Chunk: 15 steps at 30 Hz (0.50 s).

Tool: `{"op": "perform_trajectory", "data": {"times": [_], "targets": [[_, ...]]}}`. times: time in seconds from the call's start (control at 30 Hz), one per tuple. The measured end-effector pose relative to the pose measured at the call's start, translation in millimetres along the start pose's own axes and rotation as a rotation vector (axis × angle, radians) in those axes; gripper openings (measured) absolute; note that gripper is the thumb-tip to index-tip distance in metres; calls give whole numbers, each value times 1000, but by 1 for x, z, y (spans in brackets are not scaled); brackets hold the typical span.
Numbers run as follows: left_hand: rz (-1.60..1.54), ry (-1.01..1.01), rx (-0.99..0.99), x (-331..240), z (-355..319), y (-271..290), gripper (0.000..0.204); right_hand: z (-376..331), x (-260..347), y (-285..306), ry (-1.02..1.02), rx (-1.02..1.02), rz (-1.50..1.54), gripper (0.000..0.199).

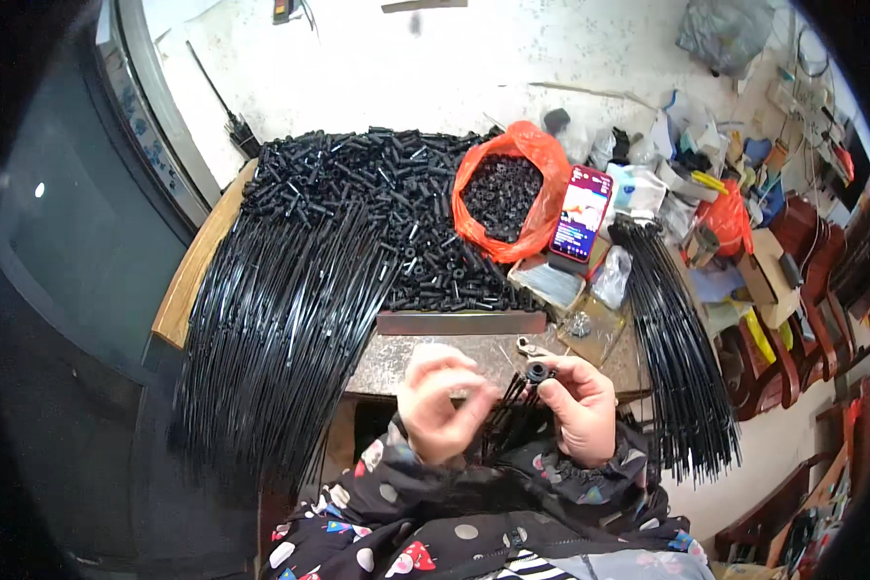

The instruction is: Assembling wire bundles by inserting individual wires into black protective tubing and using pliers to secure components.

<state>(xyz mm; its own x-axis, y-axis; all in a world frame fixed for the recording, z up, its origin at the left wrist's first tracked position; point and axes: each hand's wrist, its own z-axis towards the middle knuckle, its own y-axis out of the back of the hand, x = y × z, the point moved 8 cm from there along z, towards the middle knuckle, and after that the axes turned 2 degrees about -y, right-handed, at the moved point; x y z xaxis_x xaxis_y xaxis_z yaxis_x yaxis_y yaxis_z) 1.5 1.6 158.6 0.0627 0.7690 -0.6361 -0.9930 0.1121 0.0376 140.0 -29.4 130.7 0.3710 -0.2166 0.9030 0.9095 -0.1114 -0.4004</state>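
Observation:
Above my lap, my right hand pinches a small black tubular fitting between thumb and fingers, its round hole facing up. Left of it, my left hand is curled and slightly blurred, thumb and forefinger drawn together; anything between their tips is too small to make out. Several thin black rods hang between the two hands, partly hidden by them. Just beyond the right hand, a small metal tool lies at the table's near side.
A metal bar borders a heap of black tubes. Long black rods lie in a left bundle and a right bundle, overhanging the table. An orange bag holds small black pieces. A lit phone stands beside it.

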Motion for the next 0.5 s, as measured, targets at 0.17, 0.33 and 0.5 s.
{"op": "perform_trajectory", "data": {"times": [0.17, 0.33, 0.5], "targets": [[-133, 132, 157, -8, 6, -24, 14, -1, 5, -9, 110, 20, 162, 21], [-678, 475, 108, 18, -6, -30, 16, 4, 3, -14, 62, 142, 207, 20], [-658, 406, 157, 8, -5, -24, 18, 2, 11, -24, 74, 104, -116, 16]]}}
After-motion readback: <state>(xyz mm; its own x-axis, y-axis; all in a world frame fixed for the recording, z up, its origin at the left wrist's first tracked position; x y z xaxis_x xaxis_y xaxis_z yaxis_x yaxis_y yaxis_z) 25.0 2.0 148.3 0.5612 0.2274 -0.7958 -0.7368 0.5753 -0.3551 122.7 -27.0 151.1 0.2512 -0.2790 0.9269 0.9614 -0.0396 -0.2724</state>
